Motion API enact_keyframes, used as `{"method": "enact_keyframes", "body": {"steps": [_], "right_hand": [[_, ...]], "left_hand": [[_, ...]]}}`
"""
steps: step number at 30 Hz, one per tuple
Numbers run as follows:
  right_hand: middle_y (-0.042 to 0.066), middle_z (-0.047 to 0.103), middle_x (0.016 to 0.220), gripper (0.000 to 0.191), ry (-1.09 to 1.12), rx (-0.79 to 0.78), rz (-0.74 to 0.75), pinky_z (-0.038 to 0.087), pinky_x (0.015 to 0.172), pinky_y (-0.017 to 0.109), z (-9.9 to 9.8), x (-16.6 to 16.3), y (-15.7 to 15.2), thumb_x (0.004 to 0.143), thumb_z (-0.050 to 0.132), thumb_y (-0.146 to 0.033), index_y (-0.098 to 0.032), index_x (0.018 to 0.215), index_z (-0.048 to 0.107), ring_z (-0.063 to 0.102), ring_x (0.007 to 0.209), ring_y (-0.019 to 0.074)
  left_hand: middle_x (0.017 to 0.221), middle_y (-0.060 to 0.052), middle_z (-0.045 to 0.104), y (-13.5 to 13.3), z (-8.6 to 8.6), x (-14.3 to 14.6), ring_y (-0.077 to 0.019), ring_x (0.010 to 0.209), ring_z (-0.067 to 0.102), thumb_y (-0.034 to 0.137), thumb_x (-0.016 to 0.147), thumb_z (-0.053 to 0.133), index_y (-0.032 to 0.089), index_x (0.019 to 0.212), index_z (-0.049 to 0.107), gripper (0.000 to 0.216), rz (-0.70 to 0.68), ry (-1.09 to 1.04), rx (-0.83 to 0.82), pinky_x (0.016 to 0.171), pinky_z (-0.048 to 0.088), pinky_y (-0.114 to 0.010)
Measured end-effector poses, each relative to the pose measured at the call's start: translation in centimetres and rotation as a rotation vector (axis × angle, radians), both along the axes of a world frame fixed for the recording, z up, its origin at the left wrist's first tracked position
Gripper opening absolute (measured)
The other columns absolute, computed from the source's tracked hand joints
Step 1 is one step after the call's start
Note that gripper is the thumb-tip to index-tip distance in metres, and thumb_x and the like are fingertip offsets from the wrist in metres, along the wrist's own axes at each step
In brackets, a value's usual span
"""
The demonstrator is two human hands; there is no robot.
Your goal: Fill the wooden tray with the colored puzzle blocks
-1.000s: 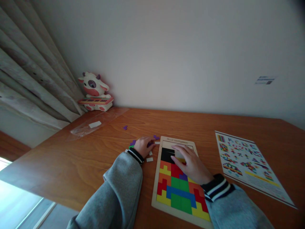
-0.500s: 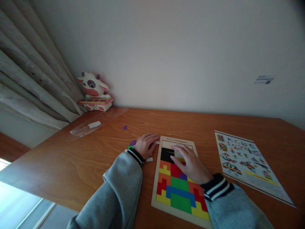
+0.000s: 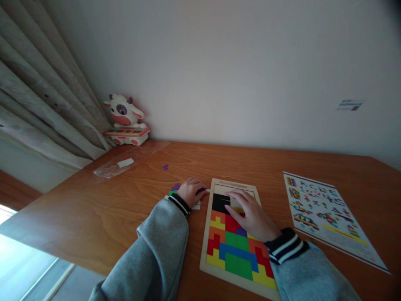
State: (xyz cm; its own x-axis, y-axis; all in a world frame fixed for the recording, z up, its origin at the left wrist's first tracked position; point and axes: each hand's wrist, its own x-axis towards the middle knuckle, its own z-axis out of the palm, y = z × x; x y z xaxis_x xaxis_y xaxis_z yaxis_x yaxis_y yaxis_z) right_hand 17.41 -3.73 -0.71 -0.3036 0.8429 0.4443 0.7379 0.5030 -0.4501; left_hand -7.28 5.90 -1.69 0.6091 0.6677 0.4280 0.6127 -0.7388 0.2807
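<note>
My left hand [image 3: 191, 192] is just left of the puzzle board, its thumb and fingertips closed together on a small white puzzle piece [image 3: 207, 190], only the end of which shows. Loose purple [image 3: 176, 186] and green [image 3: 172, 192] pieces lie partly hidden beside that hand, with white ones near the wrist. The wooden puzzle board [image 3: 205, 242] has coloured block pieces fitted over its lower part and black pieces [image 3: 220, 203] higher up. Above the board's upper right part is my right hand [image 3: 250, 213], thumb apart from the fingers, with nothing visible between them. It covers some pieces.
A printed pattern sheet [image 3: 341, 240] lies to the right on the wooden table [image 3: 244, 161]. At the back left stands a cow toy with a keyboard [image 3: 127, 121]. A clear plastic bag [image 3: 109, 169] and a single purple piece [image 3: 165, 167] lie in front of it.
The fingers of my left hand have drawn together onto the white piece near the board's edge. My right hand keeps its place over the board.
</note>
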Motion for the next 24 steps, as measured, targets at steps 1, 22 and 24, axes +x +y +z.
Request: {"method": "enact_keyframes", "body": {"steps": [1,22,24], "right_hand": [[0.009,0.061,0.119,0.034,-0.002,-0.004,-0.001,0.049,0.098,0.048,0.0,0.0,0.0,0.091,0.055,-0.032,-0.026,0.125,0.054,0.058,0.113,0.0256],[0.008,0.067,0.117,0.029,0.083,0.051,-0.065,0.047,0.099,0.046,0.2,1.0,0.5,0.096,0.045,-0.027,-0.024,0.121,0.058,0.06,0.111,0.0237],[0.007,0.067,0.12,0.033,0.028,0.03,0.019,0.046,0.1,0.046,0.4,0.6,0.2,0.095,0.044,-0.022,-0.026,0.125,0.057,0.059,0.113,0.023]], "left_hand": [[0.091,-0.006,0.07,0.0,0.0,0.0,-0.0198,0.088,0.064,0.035,0.092,0.058,0.02,0.095,0.07,0.02,0.003,0.007,-0.003,0.084,0.05,-0.033],[0.112,-0.007,0.068,0.6,0.6,-3.0,-0.0207,0.104,0.062,0.032,0.093,0.052,0.023,0.115,0.067,0.028,-0.106,0.039,0.019,0.093,0.049,-0.037],[0.108,-0.008,0.068,0.6,0.5,-2.9,-0.0205,0.1,0.062,0.033,0.093,0.052,0.023,0.113,0.068,0.027,-0.079,0.052,0.028,0.091,0.05,-0.037]]}}
